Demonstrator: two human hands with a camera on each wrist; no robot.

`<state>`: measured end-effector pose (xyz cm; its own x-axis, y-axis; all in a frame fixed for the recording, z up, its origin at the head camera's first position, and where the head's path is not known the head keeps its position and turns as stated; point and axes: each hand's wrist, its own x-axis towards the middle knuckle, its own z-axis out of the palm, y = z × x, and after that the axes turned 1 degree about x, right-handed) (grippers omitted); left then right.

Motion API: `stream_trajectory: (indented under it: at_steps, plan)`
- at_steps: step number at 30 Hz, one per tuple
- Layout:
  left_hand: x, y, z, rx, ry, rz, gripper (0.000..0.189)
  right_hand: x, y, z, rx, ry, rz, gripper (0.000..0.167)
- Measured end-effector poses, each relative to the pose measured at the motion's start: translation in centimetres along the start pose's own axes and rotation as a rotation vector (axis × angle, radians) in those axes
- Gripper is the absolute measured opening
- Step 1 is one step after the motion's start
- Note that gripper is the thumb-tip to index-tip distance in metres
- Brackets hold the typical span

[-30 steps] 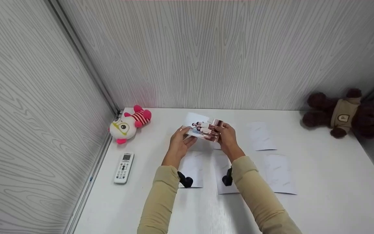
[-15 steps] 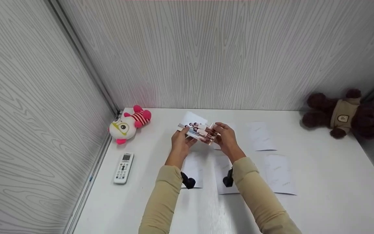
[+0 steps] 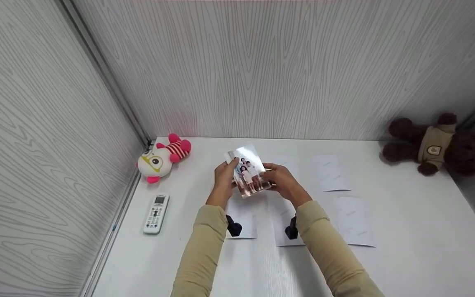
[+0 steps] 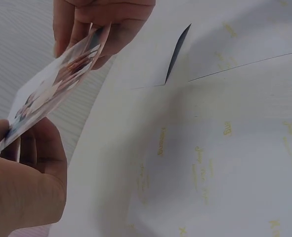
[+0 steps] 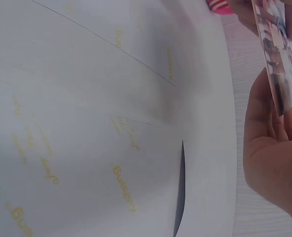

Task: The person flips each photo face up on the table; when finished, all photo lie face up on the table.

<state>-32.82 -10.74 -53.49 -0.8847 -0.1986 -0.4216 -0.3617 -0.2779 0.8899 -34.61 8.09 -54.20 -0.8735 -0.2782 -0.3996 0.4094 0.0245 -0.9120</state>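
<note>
Photo (image 3: 248, 170) in two-handed pinch grip (image 3: 223, 179) (image 3: 283, 180)

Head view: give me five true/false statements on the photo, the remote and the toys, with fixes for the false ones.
1. The person's left grip and right grip both hold the photo. True.
2. The remote lies on the table, nearer the left grip than the right grip. True.
3. The photo lies flat on the table. False: it is held up, tilted.
4. The plush toy and the teddy bear lie toward opposite sides of the table. True.
5. The teddy bear is closer to the remote than the plush toy is. False: the plush toy is closer.
</note>
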Motion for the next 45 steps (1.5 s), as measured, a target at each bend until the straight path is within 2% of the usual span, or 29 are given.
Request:
stream_trajectory:
  at_steps: [4,9,15,19,25,31,35,40,45]
  plan:
    - [0.0,0.2,0.0,0.015,-0.044,-0.017,0.044,0.1,0.1,0.1,0.004,0.024,-0.001,0.046]
    - [-0.3,-0.1,-0.2,-0.015,-0.081,-0.044,0.055,0.1,-0.2,0.0,0.051,0.083,-0.001,0.048]
    - [-0.8,-0.9,-1.3,-0.04,-0.11,-0.037,0.036,0.4,-0.3,-0.1,0.161,0.132,-0.047,0.048]
    - [-1.0,-1.2,-1.6,-0.033,-0.12,-0.026,0.035,0.4,-0.2,0.0,0.206,0.135,-0.072,0.049]
    - [-0.7,-1.5,-1.4,-0.029,-0.099,-0.016,0.039,0.4,0.0,0.3,0.204,0.125,-0.075,0.051]
    - [-0.3,-1.7,-2.0,-0.044,-0.038,-0.013,0.038,0.2,0.7,0.7,0.198,0.101,-0.007,0.048]
    - [-0.1,-2.0,-2.4,-0.045,-0.003,0.016,0.038,0.1,1.2,1.3,0.178,0.069,0.012,0.048]
    - [0.1,-2.6,-2.1,-0.051,0.004,0.015,0.037,0.2,1.7,1.6,0.182,0.126,-0.01,0.046]
    - [0.1,-3.2,-1.6,-0.079,0.048,-0.013,0.039,0.3,2.1,1.7,0.177,0.161,-0.012,0.046]
